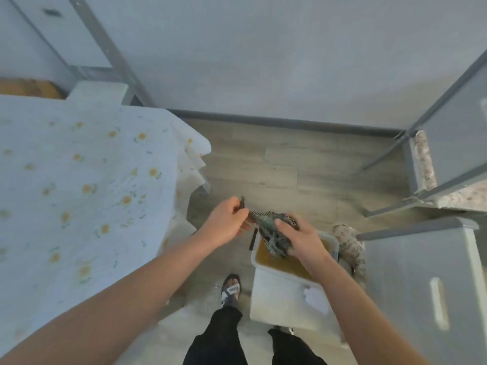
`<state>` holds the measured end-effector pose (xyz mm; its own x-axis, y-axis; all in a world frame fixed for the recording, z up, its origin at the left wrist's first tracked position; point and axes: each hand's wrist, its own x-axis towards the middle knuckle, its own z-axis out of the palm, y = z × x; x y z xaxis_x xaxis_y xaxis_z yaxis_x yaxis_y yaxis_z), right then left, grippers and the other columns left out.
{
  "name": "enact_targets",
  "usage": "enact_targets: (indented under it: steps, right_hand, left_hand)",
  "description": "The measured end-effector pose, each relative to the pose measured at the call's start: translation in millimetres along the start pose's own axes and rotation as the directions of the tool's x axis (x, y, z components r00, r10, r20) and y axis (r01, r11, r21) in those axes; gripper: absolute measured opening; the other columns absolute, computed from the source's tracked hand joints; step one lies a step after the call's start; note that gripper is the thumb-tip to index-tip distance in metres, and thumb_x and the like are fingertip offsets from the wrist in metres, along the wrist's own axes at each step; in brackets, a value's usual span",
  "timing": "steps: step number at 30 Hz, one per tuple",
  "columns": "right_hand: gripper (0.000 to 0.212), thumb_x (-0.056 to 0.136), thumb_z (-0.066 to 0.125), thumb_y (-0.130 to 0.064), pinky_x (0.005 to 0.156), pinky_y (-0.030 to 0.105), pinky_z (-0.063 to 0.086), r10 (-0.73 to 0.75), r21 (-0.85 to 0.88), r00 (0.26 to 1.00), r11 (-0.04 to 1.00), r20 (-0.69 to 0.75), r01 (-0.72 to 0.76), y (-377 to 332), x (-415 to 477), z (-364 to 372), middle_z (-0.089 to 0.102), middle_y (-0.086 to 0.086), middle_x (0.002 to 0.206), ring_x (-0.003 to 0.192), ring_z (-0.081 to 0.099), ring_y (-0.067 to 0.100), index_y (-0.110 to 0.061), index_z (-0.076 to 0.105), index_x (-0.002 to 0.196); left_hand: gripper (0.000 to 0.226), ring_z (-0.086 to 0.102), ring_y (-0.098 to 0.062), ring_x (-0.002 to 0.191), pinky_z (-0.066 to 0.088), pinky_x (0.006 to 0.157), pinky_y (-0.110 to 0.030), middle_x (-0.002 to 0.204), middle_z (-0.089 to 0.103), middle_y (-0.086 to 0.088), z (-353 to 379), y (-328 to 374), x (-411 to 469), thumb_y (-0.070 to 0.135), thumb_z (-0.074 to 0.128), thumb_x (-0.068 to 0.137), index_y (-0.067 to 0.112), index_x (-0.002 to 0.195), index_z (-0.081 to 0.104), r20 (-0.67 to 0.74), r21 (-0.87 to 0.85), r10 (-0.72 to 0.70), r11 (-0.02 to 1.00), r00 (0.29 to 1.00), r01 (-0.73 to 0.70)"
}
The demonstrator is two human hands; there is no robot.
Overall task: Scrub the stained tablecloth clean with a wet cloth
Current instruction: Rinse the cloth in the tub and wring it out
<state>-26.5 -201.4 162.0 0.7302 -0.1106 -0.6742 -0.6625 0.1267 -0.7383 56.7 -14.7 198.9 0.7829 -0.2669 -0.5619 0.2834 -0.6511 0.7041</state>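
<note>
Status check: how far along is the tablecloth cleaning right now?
Done: a tub of brownish water stands ready beside the table. In hand: the left hand and right hand grip the dark cloth over that tub, its lower end at the water. Left: neither hand touches the floral tablecloth, so the scrubbing is yet to do. I cannot make out stains from here.

Pale grey wall [263,48] fills twelve o'clock; grey wood-plank floor [290,167] lies at centre; grey cabinets [453,133] stand at three o'clock.
</note>
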Motion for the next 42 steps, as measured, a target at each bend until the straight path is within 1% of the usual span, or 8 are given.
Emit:
enact_targets:
  steps: [8,13,16,24,27,30,36,42]
  right_hand:
    - [0.017,0.094,0.064,-0.021,0.082,0.031,0.059,-0.198,-0.353,0.918,0.879,0.345,0.322,-61.9,-79.9,22.7,0.075,-0.002,0.098,0.088,0.071,0.015,-0.031,0.07,0.107]
    - [0.028,0.093,0.052,-0.014,0.073,0.016,0.047,-0.281,-0.454,0.86,0.756,0.427,0.472,-87.5,-118.9,54.0,0.071,-0.016,0.093,0.089,0.064,0.005,-0.032,0.073,0.1]
    - [0.035,0.092,0.049,-0.008,0.075,0.012,0.045,-0.313,-0.507,0.826,0.67,0.469,0.542,-96.8,-135.4,68.4,0.068,-0.023,0.094,0.091,0.061,-0.003,-0.033,0.072,0.098]
    - [0.046,0.087,0.045,0.009,0.062,0.0,0.036,-0.325,-0.635,0.782,0.457,0.533,0.623,-98.3,-152.2,93.4,0.057,-0.02,0.089,0.082,0.051,0.002,-0.022,0.071,0.108]
    - [0.033,0.089,0.046,0.005,0.067,0.006,0.04,-0.325,-0.556,0.819,0.612,0.472,0.563,-94.4,-158.3,114.4,0.065,-0.006,0.086,0.077,0.055,0.007,-0.017,0.071,0.093]
    - [0.03,0.09,0.038,0.006,0.082,0.041,0.051,-0.183,0.011,0.885,0.98,0.427,0.197,-94.5,-163.5,136.2,0.07,0.019,0.097,0.087,0.063,0.026,0.002,0.067,0.096]
    - [0.038,0.099,0.041,-0.014,0.102,0.053,0.05,0.044,0.156,0.9,0.98,0.434,-0.123,-75.3,-170.1,213.5,0.069,0.024,0.12,0.114,0.065,0.039,0.003,0.059,0.128]
    - [0.038,0.104,0.04,-0.022,0.1,0.05,0.051,-0.073,0.086,0.841,0.996,0.536,0.032,-78.8,-191.9,258.7,0.07,0.02,0.119,0.111,0.068,0.036,0.001,0.063,0.125]
  left_hand:
    - [0.018,0.073,-0.027,0.084,0.061,0.083,-0.045,0.092,0.07,-0.011,-41.9,20.4,-120.9,0.02,0.047,0.11,0.01,0.102,0.06,-0.291,-0.562,-0.147,0.826,0.945,-0.045]
    - [0.027,0.068,-0.025,0.094,0.055,0.088,-0.046,0.094,0.065,-0.004,-53.1,14.9,-188.5,0.052,0.052,0.099,0.028,0.092,0.062,-0.396,-0.473,-0.165,0.88,0.904,-0.046]
    - [0.023,0.066,-0.01,0.082,0.05,0.069,-0.023,0.095,0.067,-0.001,-58.3,17.3,-224.1,0.037,0.067,0.099,0.016,0.106,0.061,-0.403,-0.411,-0.072,0.905,0.912,-0.111]
    - [0.037,0.039,-0.013,0.052,0.033,0.053,-0.021,0.062,0.043,-0.003,-96.4,-6.9,-267.4,0.029,0.064,0.1,0.007,0.074,0.05,-0.635,-0.206,-0.103,0.978,0.766,-0.039]
    - [0.04,0.04,-0.018,0.059,0.032,0.064,-0.029,0.067,0.04,-0.008,-111.5,-27.0,-274.6,0.038,0.061,0.102,0.013,0.073,0.047,-0.649,-0.375,-0.247,0.927,0.719,-0.02]
    - [0.042,0.07,-0.026,0.072,0.054,0.07,-0.034,0.081,0.073,-0.009,-132.4,-43.1,-290.3,0.042,0.059,0.103,0.004,0.087,0.069,-0.621,-0.59,-0.358,0.799,0.698,-0.115]
    - [0.038,0.073,-0.029,0.101,0.059,0.091,-0.043,0.102,0.076,-0.014,-174.4,-68.6,-339.4,0.029,0.048,0.109,-0.004,0.108,0.067,-0.68,-0.688,-0.274,0.561,0.68,-0.461]
    - [0.043,0.077,-0.03,0.092,0.062,0.076,-0.039,0.104,0.078,-0.014,-212.0,-105.4,-368.3,0.041,0.05,0.108,0.004,0.111,0.071,-0.53,-0.739,-0.339,0.634,0.778,-0.227]
